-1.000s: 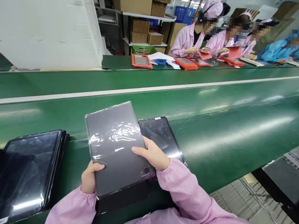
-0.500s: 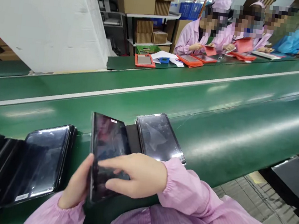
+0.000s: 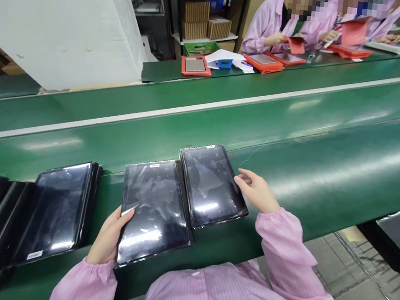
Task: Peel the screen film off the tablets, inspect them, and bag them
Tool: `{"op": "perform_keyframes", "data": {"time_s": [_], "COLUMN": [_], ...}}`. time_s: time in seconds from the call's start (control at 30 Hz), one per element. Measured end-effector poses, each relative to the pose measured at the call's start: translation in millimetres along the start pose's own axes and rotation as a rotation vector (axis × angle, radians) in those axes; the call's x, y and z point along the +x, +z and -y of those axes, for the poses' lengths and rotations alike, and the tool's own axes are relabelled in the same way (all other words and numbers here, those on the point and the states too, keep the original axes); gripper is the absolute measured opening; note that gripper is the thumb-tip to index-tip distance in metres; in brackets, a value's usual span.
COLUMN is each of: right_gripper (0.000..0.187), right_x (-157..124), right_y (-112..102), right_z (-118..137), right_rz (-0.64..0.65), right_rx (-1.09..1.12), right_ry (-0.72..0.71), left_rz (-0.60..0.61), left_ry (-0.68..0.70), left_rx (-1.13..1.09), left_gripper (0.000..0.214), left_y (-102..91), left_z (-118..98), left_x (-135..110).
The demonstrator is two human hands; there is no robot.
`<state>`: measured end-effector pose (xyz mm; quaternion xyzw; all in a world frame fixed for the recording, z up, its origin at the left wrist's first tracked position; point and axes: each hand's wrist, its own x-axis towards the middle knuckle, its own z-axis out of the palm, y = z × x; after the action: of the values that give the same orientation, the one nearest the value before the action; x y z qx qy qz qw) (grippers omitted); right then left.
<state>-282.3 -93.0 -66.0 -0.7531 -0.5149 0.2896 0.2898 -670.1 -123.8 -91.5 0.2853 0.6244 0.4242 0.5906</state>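
My left hand grips the lower left edge of a black tablet, its thumb over the glossy screen. A small white label sits at the top of that screen. Close against its right side lies a second black tablet, slightly farther back and also labelled at the top. Beside this one's right edge is my right hand, fingers apart and holding nothing; whether a fingertip touches the edge, I cannot tell.
To the left, several black tablets lean in an overlapping row on the green belt. Across the belt, people in pink handle red cases. A white wrapped block stands at the far left.
The tablet in my left hand has gone from tilted up to lying nearly flat. My right hand has moved from its screen across to the right tablet's outer edge. The view has tipped down.
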Motion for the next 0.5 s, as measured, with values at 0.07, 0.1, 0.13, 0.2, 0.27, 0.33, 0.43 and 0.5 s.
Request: {"op": "perform_keyframes", "data": {"time_s": [0.07, 0.1, 0.13, 0.2, 0.27, 0.33, 0.43, 0.5], "right_gripper": [0.044, 0.044, 0.044, 0.043, 0.042, 0.04, 0.038, 0.037], "right_x": [5.0, 7.0, 8.6, 10.2, 9.4, 7.1, 2.7, 0.3], "right_y": [10.4, 15.1, 19.1, 24.7, 27.9, 29.3, 28.9, 26.7], "right_z": [-6.2, -7.5, -8.0, -6.9, -4.1, -0.5, 5.7, 10.0], "right_rz": [0.039, 0.062, 0.08, 0.082, 0.054, 0.034, 0.025, 0.013], "right_rx": [-0.031, -0.039, -0.045, -0.058, -0.069, -0.063, -0.019, 0.023], "right_ry": [0.011, 0.008, 0.001, -0.009, -0.015, -0.02, -0.022, -0.027], "left_rz": [0.01, -0.011, -0.053, -0.158, -0.186, -0.129, -0.1, -0.12], "left_ry": [0.035, 0.07, 0.116, 0.196, 0.224, 0.19, 0.158, 0.177], "left_rx": [0.106, 0.185, 0.284, 0.483, 0.554, 0.505, 0.455, 0.483], "left_gripper": [0.062, 0.061, 0.059, 0.056, 0.055, 0.057, 0.062, 0.063], "left_y": [2.5, 3.3, 4.1, 6.7, 10.6, 14.7, 17.6, 17.2], "left_z": [5.9, 8.3, 10.1, 12.1, 12.9, 13.1, 11.8, 9.0], "left_x": [4.6, 6.6, 8.1, 10.3, 11.2, 11.0, 8.2, 4.4]}}
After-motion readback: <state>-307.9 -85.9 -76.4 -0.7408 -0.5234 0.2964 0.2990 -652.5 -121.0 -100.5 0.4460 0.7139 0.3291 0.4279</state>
